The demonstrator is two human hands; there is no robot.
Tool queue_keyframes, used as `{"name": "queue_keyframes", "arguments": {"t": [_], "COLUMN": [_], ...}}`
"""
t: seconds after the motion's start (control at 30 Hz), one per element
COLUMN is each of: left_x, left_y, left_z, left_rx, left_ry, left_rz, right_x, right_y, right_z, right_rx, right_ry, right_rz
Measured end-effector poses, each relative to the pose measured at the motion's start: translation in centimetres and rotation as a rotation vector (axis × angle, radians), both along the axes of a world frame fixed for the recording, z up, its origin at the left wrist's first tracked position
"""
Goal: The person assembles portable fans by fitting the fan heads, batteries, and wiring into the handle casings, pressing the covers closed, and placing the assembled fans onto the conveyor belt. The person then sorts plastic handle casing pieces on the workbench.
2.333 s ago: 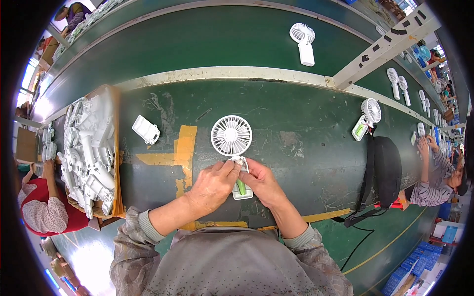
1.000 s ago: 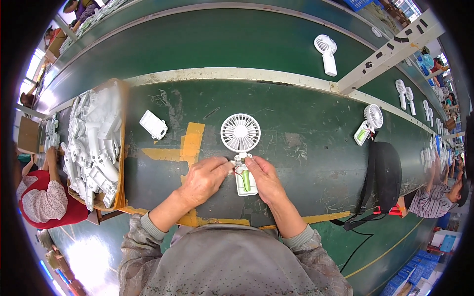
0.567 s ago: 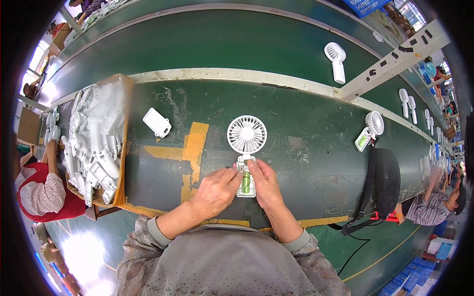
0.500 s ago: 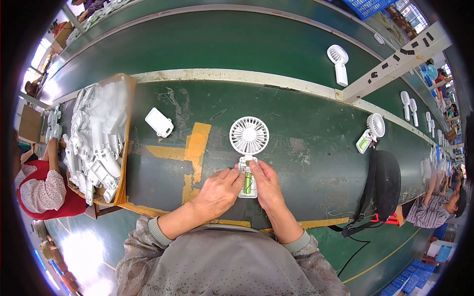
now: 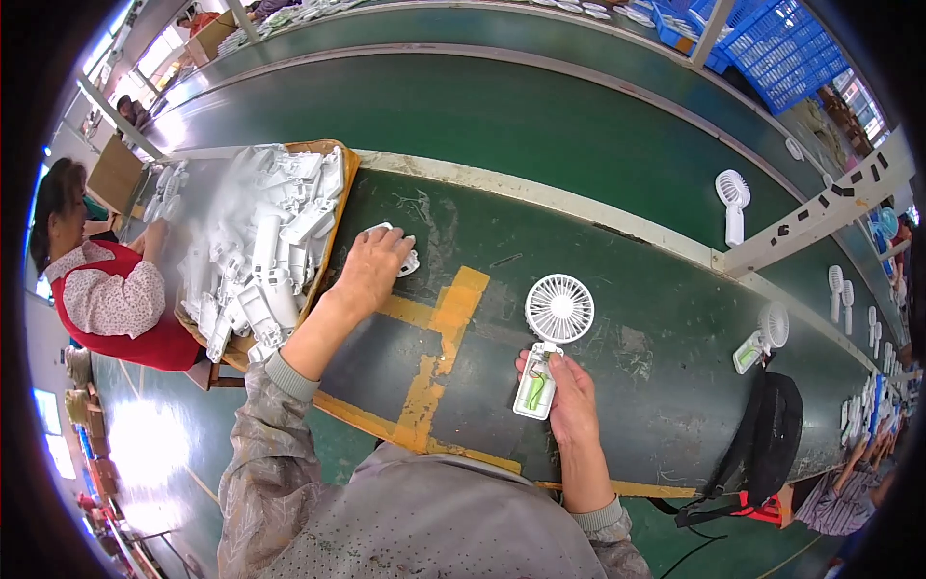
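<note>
Change: left hand (image 5: 369, 270) gone from the fan (image 5: 550, 338) since half a second ago; now stretched out to 10 o'clock, palm down over a small white cover (image 5: 403, 259) lying on the bench.
Left grip: fingers curled over the cover, touching it; closed on it or only resting, cannot tell, since the hand hides most of the part.
Right hand (image 5: 575, 398): unchanged, at 5 o'clock of the fan head, fingers wrapped round the open handle, holding it flat to the bench.
Fan: white, round grille pointing to 12 o'clock, handle shell open with a green cell showing inside, near the middle of the bench.
Meaning: probably the open handle waiting for its cover, with the reach fetching that piece.
Surface: dark green bench (image 5: 637, 289), scuffed, crossed by worn yellow tape (image 5: 436, 347); tray (image 5: 260, 241) heaped with white plastic shells at 9 o'clock; black bag (image 5: 776, 434) over the near edge at 4 o'clock.
Room: assembly line; green belt (image 5: 502, 106) behind at 12 o'clock, more white fans (image 5: 733, 198) along it; blue crates (image 5: 772, 53) at 1 o'clock; another worker (image 5: 106, 280) in a red vest at 9 o'clock.
</note>
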State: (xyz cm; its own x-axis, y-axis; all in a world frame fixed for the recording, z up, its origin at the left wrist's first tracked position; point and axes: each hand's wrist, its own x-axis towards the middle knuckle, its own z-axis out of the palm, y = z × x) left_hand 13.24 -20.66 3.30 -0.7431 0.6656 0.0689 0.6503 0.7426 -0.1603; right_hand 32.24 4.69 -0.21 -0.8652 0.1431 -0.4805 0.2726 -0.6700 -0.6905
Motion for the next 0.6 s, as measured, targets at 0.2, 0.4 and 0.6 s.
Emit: {"name": "queue_keyframes", "arguments": {"t": [0.2, 0.4, 0.6], "left_x": [4.4, 9.2, 10.2], "left_y": [3.8, 6.1, 5.9], "left_z": [2.0, 1.2, 1.1], "left_rx": [0.544, 0.512, 0.333], "left_ry": [-0.555, -0.368, -0.499], "left_rz": [0.136, -0.005, 0.112], "right_x": [-0.5, -0.6, -0.3], "right_y": [-0.3, -0.6, -0.4], "right_z": [0.0, -0.5, -0.2], "right_rx": [-0.022, -0.044, -0.045], "right_ry": [-0.007, -0.006, 0.002], "right_rz": [-0.047, -0.06, -0.026]}}
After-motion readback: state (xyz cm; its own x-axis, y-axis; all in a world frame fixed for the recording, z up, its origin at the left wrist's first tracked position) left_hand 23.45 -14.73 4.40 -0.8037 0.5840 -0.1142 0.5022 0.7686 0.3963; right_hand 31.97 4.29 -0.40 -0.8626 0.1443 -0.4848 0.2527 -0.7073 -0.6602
